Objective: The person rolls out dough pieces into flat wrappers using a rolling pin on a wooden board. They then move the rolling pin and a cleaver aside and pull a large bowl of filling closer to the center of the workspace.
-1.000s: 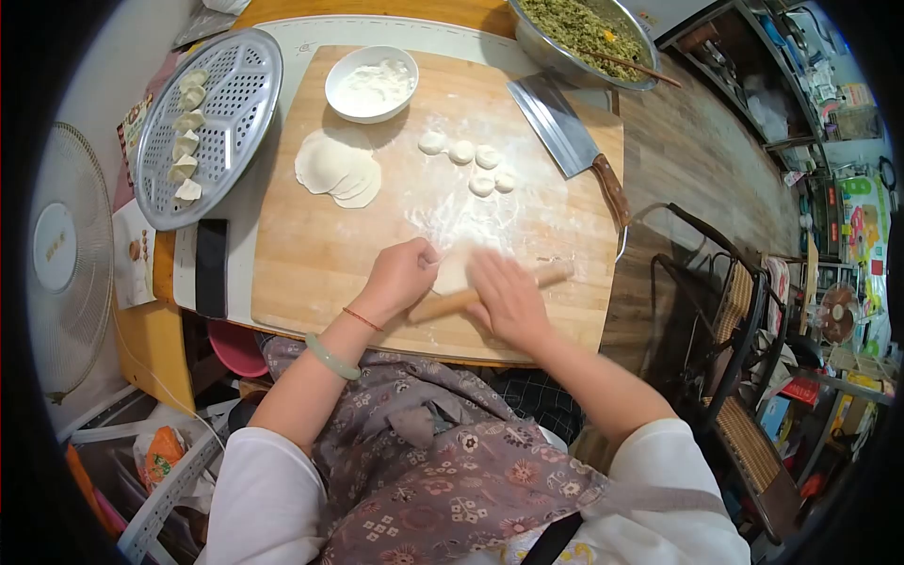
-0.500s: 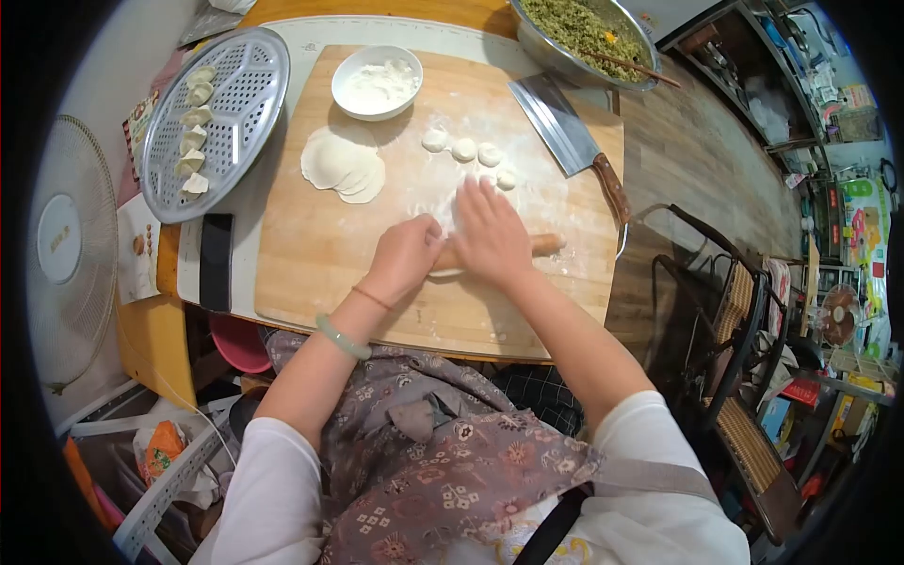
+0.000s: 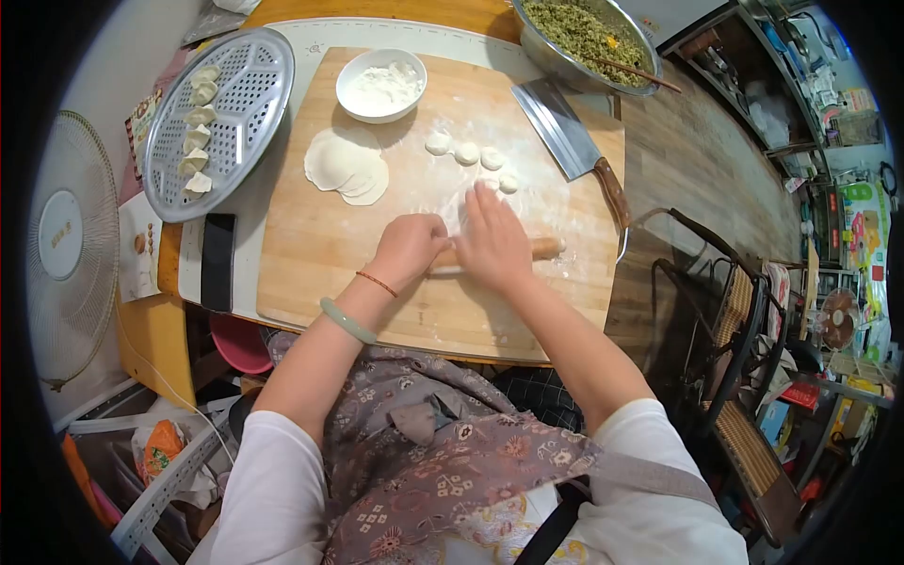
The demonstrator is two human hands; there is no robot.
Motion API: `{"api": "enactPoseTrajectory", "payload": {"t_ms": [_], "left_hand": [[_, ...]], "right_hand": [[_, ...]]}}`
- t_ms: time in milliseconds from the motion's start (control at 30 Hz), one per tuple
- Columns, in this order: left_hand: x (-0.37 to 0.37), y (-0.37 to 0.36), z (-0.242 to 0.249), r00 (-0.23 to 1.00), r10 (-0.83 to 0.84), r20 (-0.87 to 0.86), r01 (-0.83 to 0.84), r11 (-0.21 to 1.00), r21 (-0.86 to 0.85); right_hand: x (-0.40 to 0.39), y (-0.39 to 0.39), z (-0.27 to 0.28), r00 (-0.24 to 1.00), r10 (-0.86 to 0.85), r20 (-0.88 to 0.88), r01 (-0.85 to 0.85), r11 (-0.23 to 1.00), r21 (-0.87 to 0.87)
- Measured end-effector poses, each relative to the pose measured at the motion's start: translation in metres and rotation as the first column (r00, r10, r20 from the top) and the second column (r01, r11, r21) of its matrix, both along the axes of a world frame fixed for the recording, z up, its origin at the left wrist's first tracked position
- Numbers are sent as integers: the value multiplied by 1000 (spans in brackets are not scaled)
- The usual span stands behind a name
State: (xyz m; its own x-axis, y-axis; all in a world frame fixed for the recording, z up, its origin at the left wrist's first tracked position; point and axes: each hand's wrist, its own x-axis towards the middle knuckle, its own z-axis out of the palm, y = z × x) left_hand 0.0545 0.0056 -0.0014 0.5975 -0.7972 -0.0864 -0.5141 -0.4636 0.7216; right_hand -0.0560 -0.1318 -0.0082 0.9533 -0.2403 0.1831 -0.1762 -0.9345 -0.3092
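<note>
My right hand point(image 3: 492, 237) lies flat over a wooden rolling pin point(image 3: 548, 248), palm on it and fingers stretched toward the dough pieces. The pin's right end sticks out past the hand. My left hand point(image 3: 410, 247) is closed beside it, thumb and fingers pinched at the edge of a dough wrapper point(image 3: 446, 270), which is mostly hidden under the hands and pin. Several small dough pieces point(image 3: 467, 153) lie just beyond my right fingertips. To the left, rolled wrappers point(image 3: 346, 165) are stacked overlapping on the floured wooden board point(image 3: 311, 273).
A white bowl of flour point(image 3: 381, 87) stands at the board's back. On the right lies a cleaver point(image 3: 557, 129), its handle over the edge. A metal bowl of filling point(image 3: 591, 47) is behind it. Left are a perforated tray point(image 3: 235, 118) with dumplings and a phone point(image 3: 218, 263).
Both hands stay at the rolling pin, with only slight shifts. My left hand has turned a little. The whole view has moved slightly.
</note>
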Motion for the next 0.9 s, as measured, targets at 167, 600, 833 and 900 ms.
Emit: {"api": "enactPoseTrajectory", "payload": {"t_ms": [167,600,833,900], "left_hand": [[-8,17,-8,967,97,-235,-104,994,-16],[-7,22,-2,937,113,-332,-95,993,71],[3,1,0,998,-64,13,64,998,22],[-1,8,1,996,19,-88,-19,1000,4]], "right_hand": [[-77,20,9,961,224,-164,-225,974,14],[-75,22,13,955,255,-155,-249,967,56],[-10,9,4,999,-9,39,8,1000,27],[-62,19,6,963,251,-98,-241,965,102]]}}
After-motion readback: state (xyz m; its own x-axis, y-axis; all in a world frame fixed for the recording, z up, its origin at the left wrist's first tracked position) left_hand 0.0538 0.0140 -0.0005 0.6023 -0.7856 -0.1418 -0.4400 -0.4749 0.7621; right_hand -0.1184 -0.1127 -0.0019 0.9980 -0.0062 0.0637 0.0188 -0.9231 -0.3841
